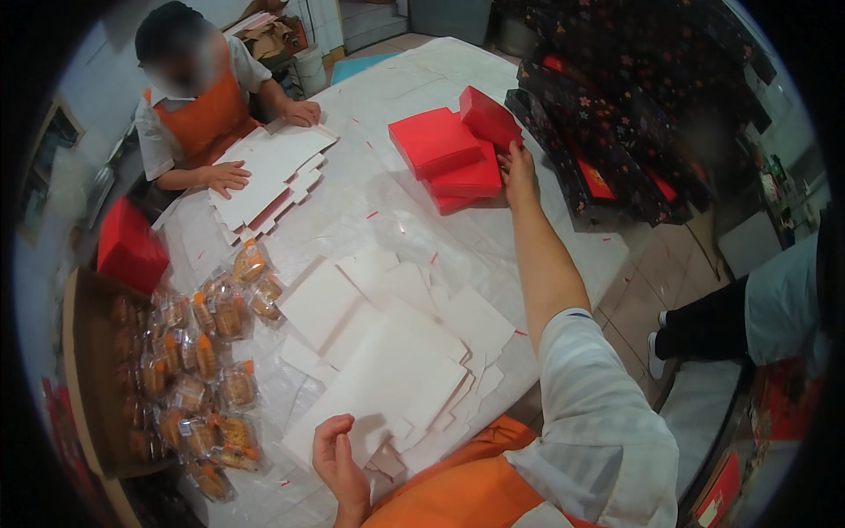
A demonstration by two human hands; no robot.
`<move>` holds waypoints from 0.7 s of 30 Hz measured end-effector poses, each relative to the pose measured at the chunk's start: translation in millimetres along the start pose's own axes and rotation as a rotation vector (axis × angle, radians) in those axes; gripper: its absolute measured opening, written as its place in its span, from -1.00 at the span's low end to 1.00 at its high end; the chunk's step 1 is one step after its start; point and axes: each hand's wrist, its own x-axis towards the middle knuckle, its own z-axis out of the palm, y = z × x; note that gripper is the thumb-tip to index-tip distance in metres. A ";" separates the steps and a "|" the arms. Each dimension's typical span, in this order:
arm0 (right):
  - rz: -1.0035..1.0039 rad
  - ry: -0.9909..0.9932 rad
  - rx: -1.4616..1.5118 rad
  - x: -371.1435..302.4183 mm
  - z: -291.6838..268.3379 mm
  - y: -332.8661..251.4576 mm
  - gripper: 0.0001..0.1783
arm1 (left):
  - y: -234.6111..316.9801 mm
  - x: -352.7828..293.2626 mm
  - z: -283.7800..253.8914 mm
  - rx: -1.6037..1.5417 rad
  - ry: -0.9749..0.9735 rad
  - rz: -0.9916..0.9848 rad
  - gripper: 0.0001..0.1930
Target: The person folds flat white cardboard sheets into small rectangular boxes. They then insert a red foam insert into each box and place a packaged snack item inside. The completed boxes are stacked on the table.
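My right hand [519, 176] reaches far over the table, its fingers at the near right corner of a small red box [490, 116]. That box sits tilted on top of other red boxes [436, 141], which are piled unevenly. My left hand [341, 462] is at the near edge, beside a loose stack of flat white box blanks [387, 365]. Its fingers are loosely bent and nothing shows in them. The blanks lie overlapping, white side up, with cut tabs showing along their edges.
Several wrapped pastries [207, 352] lie at left by an open cardboard carton [88, 378]; a red box [132, 246] stands behind. Across the table, a co-worker's hands [227, 178] rest on white blanks [273, 176]. Dark flowered boxes [598, 132] are stacked at right. Another person [775, 308] stands right.
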 end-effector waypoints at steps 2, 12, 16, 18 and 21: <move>-0.016 0.040 0.062 -0.8 -5.9 7.7 -0.51 | 0.8 1.6 1.4 0.003 -0.006 0.004 -0.79; -0.207 0.195 -0.820 72.5 -41.0 7.4 -0.44 | 2.6 3.1 4.3 0.001 -0.089 0.055 -0.80; -0.507 0.045 -0.896 9.3 -1.1 18.0 -0.82 | 6.8 -8.9 -12.9 0.104 0.028 0.053 -0.83; -0.460 0.001 -0.699 -6.8 -25.8 -0.1 -0.80 | 8.8 -7.1 -15.4 0.093 -0.008 0.106 -0.85; -0.246 -0.252 -0.558 -145.7 25.1 -37.6 -0.90 | 6.4 -24.3 -36.5 0.211 0.082 0.207 -0.84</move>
